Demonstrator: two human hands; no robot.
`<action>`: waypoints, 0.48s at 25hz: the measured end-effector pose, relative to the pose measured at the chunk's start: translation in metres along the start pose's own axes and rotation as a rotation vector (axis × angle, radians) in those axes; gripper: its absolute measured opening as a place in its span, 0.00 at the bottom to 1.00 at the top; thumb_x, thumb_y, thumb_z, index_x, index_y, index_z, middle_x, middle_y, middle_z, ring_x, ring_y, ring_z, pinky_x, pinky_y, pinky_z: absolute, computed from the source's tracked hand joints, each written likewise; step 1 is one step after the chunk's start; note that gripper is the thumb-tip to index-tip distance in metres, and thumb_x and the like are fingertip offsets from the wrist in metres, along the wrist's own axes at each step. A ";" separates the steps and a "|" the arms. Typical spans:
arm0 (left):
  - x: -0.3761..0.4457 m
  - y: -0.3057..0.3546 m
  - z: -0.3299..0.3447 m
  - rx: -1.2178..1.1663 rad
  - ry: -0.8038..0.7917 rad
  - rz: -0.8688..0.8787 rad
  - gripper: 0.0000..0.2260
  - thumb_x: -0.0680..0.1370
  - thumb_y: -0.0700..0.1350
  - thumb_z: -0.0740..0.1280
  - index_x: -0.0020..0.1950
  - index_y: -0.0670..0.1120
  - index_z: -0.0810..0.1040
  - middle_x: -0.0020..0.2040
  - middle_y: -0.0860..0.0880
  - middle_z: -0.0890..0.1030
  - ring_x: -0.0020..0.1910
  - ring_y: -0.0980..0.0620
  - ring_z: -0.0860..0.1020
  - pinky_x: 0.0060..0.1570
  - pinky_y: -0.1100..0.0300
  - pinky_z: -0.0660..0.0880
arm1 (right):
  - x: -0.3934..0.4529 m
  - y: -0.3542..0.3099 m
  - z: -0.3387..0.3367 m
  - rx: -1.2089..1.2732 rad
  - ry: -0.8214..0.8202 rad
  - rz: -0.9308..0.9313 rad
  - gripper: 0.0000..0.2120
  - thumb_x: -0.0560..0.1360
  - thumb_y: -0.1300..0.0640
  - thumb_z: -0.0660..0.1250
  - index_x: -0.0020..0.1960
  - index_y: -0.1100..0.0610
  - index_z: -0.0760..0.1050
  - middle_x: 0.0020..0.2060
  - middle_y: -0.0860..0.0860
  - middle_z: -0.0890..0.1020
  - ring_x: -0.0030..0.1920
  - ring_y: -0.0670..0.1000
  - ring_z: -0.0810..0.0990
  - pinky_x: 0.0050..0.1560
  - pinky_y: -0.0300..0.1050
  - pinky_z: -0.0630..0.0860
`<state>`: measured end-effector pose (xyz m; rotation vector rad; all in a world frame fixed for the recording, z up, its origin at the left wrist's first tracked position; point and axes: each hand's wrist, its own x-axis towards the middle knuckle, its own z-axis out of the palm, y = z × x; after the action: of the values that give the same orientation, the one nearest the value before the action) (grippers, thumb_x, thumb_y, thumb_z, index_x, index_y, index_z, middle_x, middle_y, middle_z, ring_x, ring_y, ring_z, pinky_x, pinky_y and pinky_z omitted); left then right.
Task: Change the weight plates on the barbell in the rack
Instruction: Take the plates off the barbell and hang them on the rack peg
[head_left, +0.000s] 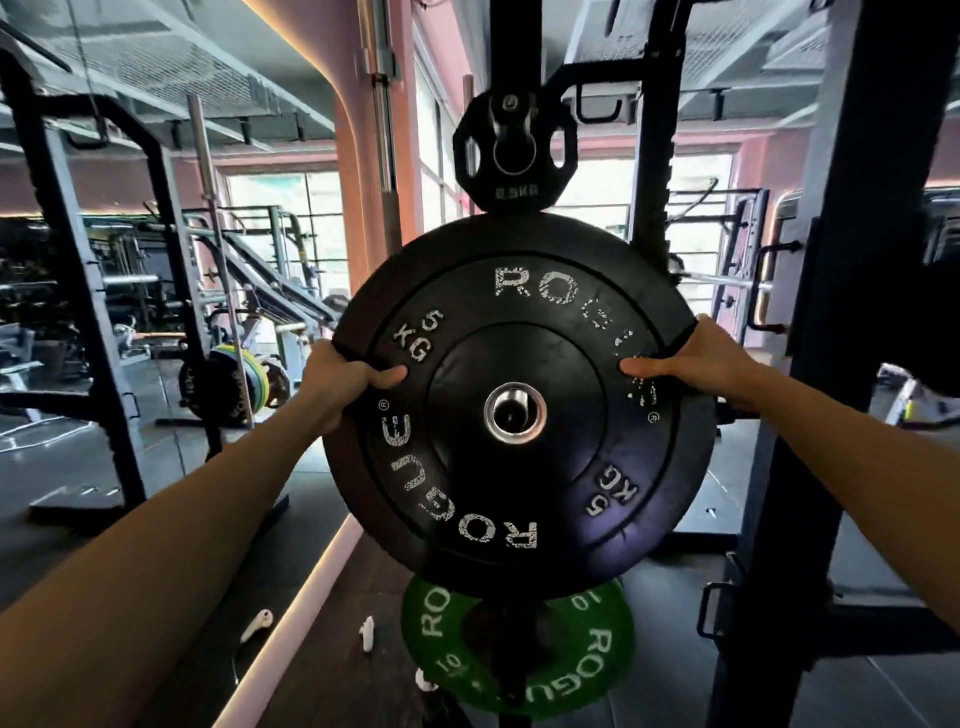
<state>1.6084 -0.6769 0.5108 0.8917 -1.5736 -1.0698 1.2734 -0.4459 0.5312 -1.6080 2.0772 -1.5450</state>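
both hands on black plate (519, 405)
left hand (343, 379) and right hand (691, 361) clamp opposite rims; likely heavy, stiff, grippy rubber.

Bright windows (291, 218) glow mid-frame behind a pink pillar (363, 171). Black racks (67, 218) crowd the left over a dark floor (93, 467), beneath a grey mesh ceiling (171, 62).
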 end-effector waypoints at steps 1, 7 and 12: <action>0.014 -0.012 0.004 0.021 -0.012 -0.021 0.25 0.57 0.40 0.84 0.52 0.42 0.84 0.46 0.47 0.85 0.45 0.48 0.83 0.50 0.50 0.81 | 0.008 0.011 0.007 -0.019 0.003 0.018 0.25 0.58 0.52 0.83 0.52 0.54 0.82 0.46 0.47 0.86 0.47 0.43 0.84 0.54 0.44 0.79; 0.083 -0.060 0.033 0.046 -0.031 -0.044 0.39 0.43 0.53 0.83 0.53 0.46 0.83 0.47 0.50 0.86 0.47 0.50 0.84 0.52 0.48 0.81 | 0.047 0.054 0.036 0.012 0.043 0.074 0.28 0.57 0.54 0.83 0.56 0.51 0.81 0.48 0.43 0.85 0.44 0.34 0.82 0.44 0.32 0.76; 0.134 -0.074 0.061 0.040 -0.065 0.074 0.33 0.49 0.50 0.84 0.53 0.47 0.84 0.47 0.51 0.86 0.48 0.51 0.84 0.52 0.47 0.81 | 0.090 0.091 0.050 -0.028 0.168 0.073 0.35 0.52 0.45 0.84 0.57 0.52 0.80 0.49 0.43 0.85 0.49 0.37 0.82 0.50 0.34 0.77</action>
<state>1.5205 -0.8126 0.4771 0.8263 -1.6740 -1.0272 1.2026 -0.5532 0.4823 -1.4387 2.2234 -1.6866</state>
